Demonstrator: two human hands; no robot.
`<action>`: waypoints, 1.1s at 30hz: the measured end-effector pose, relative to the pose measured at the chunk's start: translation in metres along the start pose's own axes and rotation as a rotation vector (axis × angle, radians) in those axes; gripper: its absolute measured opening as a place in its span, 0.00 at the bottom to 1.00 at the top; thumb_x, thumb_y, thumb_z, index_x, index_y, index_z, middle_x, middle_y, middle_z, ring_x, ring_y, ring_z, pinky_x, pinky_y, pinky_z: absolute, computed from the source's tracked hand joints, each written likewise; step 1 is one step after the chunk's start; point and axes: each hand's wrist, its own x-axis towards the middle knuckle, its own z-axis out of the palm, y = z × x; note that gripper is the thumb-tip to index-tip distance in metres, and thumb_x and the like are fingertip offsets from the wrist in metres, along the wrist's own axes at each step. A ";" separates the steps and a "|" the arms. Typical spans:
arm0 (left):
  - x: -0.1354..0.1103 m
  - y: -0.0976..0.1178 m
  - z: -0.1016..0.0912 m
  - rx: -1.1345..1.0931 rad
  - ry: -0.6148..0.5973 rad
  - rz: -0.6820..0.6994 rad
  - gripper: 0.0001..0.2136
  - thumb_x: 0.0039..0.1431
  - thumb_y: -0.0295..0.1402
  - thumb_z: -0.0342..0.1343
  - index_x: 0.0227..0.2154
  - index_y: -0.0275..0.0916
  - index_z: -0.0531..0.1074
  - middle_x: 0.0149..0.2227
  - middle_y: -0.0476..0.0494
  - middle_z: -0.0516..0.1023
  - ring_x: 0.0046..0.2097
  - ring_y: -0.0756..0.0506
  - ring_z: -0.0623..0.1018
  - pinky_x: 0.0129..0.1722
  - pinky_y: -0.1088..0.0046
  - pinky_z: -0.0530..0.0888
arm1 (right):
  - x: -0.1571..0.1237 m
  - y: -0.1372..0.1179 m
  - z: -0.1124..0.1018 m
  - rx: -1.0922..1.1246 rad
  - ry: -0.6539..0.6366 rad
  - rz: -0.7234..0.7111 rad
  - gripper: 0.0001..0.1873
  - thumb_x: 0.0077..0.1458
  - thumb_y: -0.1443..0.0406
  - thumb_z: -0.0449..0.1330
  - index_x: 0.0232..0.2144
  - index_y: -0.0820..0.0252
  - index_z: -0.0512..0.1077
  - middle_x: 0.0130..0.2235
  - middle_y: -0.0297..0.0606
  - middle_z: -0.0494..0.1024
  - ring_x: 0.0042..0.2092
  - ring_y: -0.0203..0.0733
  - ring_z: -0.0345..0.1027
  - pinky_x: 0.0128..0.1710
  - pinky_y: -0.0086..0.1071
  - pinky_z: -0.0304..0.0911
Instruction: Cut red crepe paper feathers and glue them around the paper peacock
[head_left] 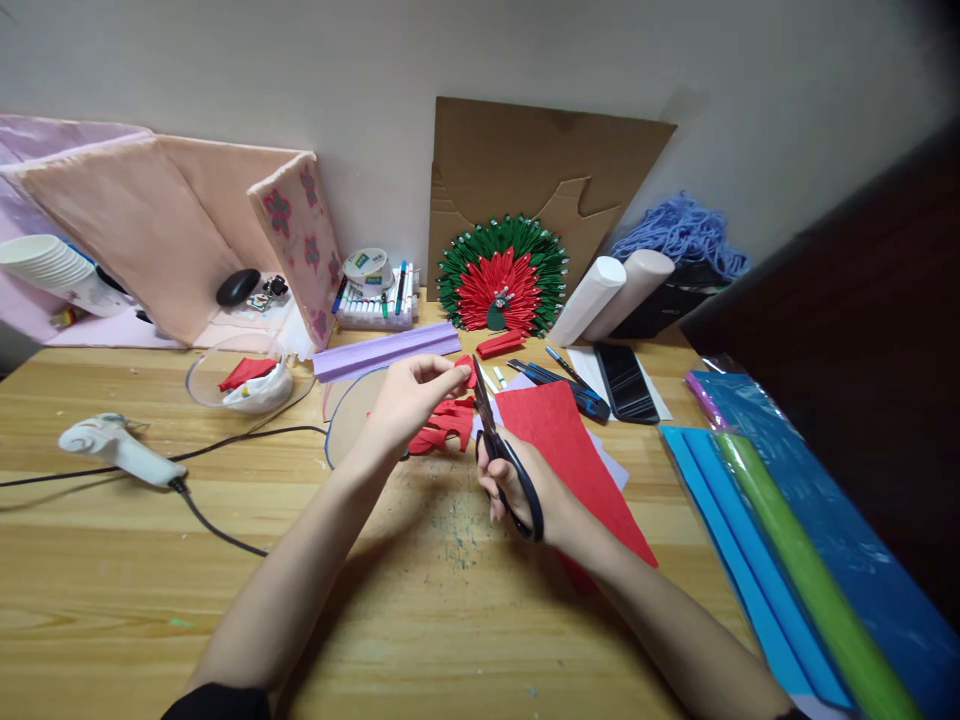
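Note:
Between thumb and fingers, my left hand (409, 395) pinches a small piece of red crepe paper (465, 372). Black-handled scissors (487, 412) are in my right hand (529, 480), their blades pointing up and away beside that piece. Whether the blades touch the paper I cannot tell. Below my left hand, several cut red paper pieces (442, 430) lie over a round cardboard disc (345, 425) edged in blue. A larger red crepe sheet (559, 440) lies under and beyond my right hand, partly hidden by the forearm.
A hot glue gun (124, 450) with its cord lies at left, near a clear bowl (202, 375). At the back, a green-and-red paper peacock (501, 280) leans against cardboard (540, 150). A phone (626, 382), a box cutter (585, 400) and rolled blue and green paper (787, 540) occupy the right.

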 end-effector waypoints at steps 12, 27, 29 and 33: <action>0.003 0.002 -0.003 0.008 0.011 -0.048 0.11 0.48 0.39 0.58 0.22 0.35 0.68 0.23 0.51 0.70 0.27 0.53 0.70 0.31 0.77 0.67 | 0.000 -0.015 -0.003 -0.040 0.007 0.040 0.31 0.44 0.35 0.48 0.27 0.57 0.56 0.21 0.26 0.59 0.17 0.29 0.56 0.15 0.24 0.53; 0.003 0.002 -0.004 0.096 -0.032 0.065 0.08 0.48 0.34 0.56 0.20 0.36 0.66 0.22 0.52 0.69 0.26 0.53 0.67 0.29 0.76 0.64 | 0.000 0.003 0.000 0.031 -0.050 -0.015 0.35 0.43 0.33 0.44 0.32 0.58 0.59 0.23 0.27 0.59 0.19 0.29 0.57 0.18 0.25 0.60; 0.003 0.001 -0.004 0.091 -0.034 0.063 0.08 0.48 0.35 0.56 0.21 0.36 0.66 0.22 0.52 0.69 0.26 0.53 0.67 0.29 0.76 0.64 | 0.000 0.002 0.001 0.064 -0.057 -0.030 0.35 0.44 0.33 0.43 0.32 0.58 0.58 0.23 0.26 0.58 0.19 0.29 0.56 0.19 0.26 0.62; 0.003 0.001 -0.003 0.079 -0.050 0.060 0.09 0.47 0.36 0.57 0.21 0.36 0.66 0.22 0.51 0.69 0.27 0.53 0.67 0.29 0.76 0.64 | 0.000 0.001 0.002 0.119 -0.062 -0.031 0.34 0.44 0.34 0.43 0.32 0.58 0.58 0.23 0.26 0.57 0.19 0.29 0.56 0.21 0.27 0.64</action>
